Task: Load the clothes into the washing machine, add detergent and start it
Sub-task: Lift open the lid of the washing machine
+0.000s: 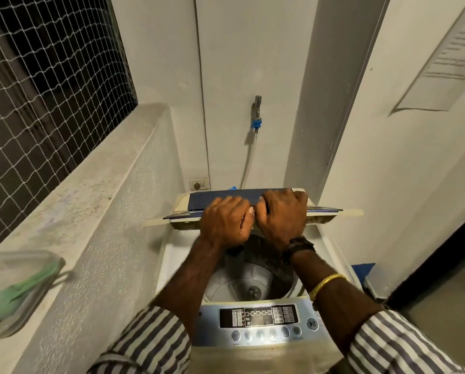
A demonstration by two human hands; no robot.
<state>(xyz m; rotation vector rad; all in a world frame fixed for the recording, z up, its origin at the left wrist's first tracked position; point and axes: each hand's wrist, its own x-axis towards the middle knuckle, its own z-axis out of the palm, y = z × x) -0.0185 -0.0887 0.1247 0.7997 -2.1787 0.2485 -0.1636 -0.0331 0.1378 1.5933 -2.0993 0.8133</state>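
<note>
Blue folded lid (226,198) gripped by two hands, left (226,222) and right (284,211), above one drum (250,282).

I see my left hand (226,222) bare, its striped sleeve (150,344) rolled back, grey on white; my right hand (282,214) has a dark watch (298,247), gold bangle (324,284), matching sleeve.

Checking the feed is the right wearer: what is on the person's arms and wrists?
Both arms wear striped sleeves, dark grey-blue on white, pushed up the forearms. The right wrist carries a dark watch, with a thin gold-coloured bangle further up the forearm. The left hand and wrist are bare; no rings visible.
</note>
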